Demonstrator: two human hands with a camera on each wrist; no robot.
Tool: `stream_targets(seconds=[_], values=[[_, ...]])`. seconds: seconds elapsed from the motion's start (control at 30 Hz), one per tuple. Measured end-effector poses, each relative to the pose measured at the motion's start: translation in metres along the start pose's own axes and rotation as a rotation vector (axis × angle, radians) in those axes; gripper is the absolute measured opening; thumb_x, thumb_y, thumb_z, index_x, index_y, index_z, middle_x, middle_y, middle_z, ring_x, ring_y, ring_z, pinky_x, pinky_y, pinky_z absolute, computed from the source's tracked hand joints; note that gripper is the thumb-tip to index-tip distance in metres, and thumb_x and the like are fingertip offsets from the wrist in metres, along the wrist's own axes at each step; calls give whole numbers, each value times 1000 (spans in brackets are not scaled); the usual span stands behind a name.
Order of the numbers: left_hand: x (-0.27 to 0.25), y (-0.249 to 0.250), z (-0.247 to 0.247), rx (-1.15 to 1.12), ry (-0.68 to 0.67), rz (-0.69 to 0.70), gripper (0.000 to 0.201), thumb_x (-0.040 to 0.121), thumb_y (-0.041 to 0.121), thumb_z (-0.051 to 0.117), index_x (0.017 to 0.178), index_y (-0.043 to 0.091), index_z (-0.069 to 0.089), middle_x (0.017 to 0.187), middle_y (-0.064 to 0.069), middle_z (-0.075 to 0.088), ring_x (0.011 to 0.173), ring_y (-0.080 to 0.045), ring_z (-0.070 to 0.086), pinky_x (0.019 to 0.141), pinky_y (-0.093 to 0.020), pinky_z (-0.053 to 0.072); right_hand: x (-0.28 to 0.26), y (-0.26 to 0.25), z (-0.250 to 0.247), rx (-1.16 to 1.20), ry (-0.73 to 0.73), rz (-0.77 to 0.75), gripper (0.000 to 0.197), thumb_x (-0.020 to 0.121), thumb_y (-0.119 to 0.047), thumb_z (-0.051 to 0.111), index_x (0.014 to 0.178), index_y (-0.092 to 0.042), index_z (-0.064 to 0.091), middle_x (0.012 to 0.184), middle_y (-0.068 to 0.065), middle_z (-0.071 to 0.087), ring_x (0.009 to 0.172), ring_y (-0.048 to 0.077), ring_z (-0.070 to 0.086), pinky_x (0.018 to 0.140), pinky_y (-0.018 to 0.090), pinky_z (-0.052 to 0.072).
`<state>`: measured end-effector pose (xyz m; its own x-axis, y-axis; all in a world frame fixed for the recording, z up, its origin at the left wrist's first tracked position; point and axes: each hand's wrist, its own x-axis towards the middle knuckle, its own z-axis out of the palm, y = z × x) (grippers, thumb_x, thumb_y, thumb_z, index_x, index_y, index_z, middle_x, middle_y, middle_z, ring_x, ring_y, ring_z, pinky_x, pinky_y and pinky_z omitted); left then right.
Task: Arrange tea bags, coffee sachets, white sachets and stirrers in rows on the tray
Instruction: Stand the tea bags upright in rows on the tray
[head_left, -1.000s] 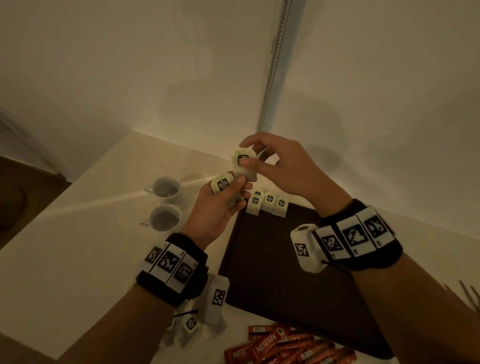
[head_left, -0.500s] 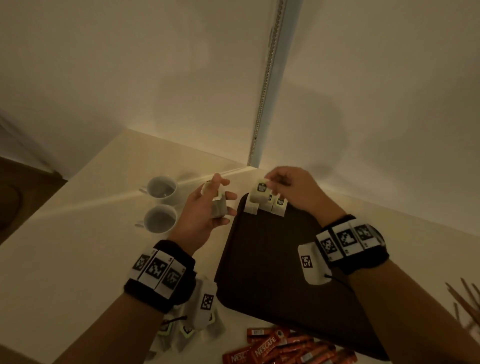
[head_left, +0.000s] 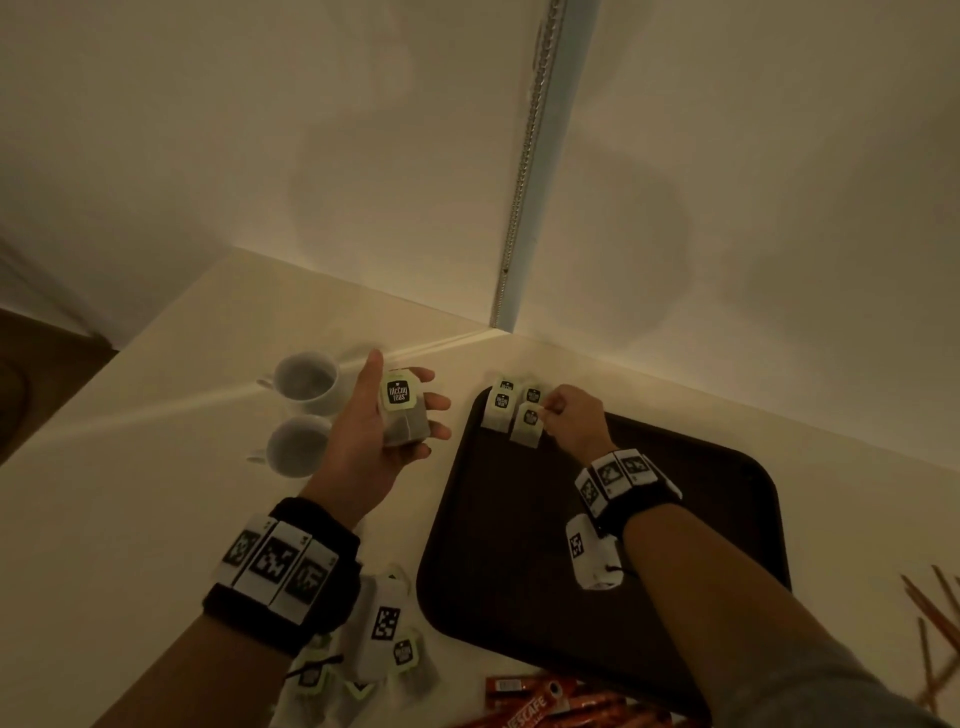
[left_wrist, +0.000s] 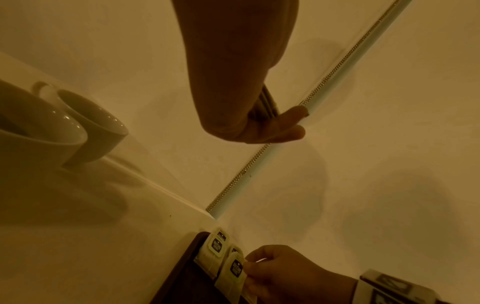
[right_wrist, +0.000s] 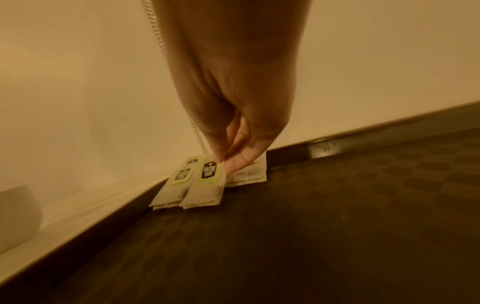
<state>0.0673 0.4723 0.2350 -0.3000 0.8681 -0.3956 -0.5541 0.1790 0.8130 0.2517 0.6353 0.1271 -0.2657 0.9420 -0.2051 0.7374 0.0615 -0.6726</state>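
Your right hand (head_left: 574, 421) has dropped from mid-air to the far left corner of the dark brown plastic tray (head_left: 727, 499), its fingertips pinching a pale paper tea bag with a green-edged tag (head_left: 529, 423) set beside the others. Your left hand (head_left: 382, 431) has swung left, palm turned up, cradling its own tea bags (head_left: 402, 410).

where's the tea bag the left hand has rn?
Head view: the tea bag lies in the left hand, above the table between the cups and the tray's left edge.

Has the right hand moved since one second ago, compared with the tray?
Yes. The right hand came down from above the tray to its far left corner, where it now pinches a tea bag lying with the others.
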Motion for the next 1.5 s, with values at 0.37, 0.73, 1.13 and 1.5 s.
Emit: stream_targets(seconds=[0.37, 0.73, 1.13, 1.5], values=[[2, -5, -2, -11, -7, 0, 67, 97, 60, 14, 98, 13, 61, 73, -9, 69, 51, -19, 61, 38, -18, 38, 5, -20, 0, -6, 87, -15, 19, 85, -23, 68, 96, -10, 60, 94, 6, 64, 88, 19, 61, 78, 31, 53], [-3, 8, 30, 52, -105, 106, 68, 95, 60, 9, 101, 17, 62, 76, -7, 69, 56, -20, 63, 42, -21, 42, -65, -157, -63, 125, -268, -767, 18, 79, -21, 75, 87, -8, 67, 77, -1, 60, 72, 12, 54, 59, 8, 37], [-22, 10, 37, 118, -121, 334, 17, 77, 28, 64, 90, 17, 64, 83, 4, 71, 48, -11, 58, 46, -21, 46, -92, -189, -114, 59, -121, -862, 12, 81, -29, 72, 86, -19, 73, 72, -2, 69, 65, 11, 60, 62, 17, 46], [-30, 14, 44, 73, -130, 344, 3, 76, 26, 64, 76, 25, 67, 83, 0, 73, 48, -11, 59, 46, -20, 45, -102, -188, -125, -90, -66, -854, 14, 82, -32, 70, 85, -18, 72, 74, -3, 68, 66, 10, 60, 65, 25, 50]])
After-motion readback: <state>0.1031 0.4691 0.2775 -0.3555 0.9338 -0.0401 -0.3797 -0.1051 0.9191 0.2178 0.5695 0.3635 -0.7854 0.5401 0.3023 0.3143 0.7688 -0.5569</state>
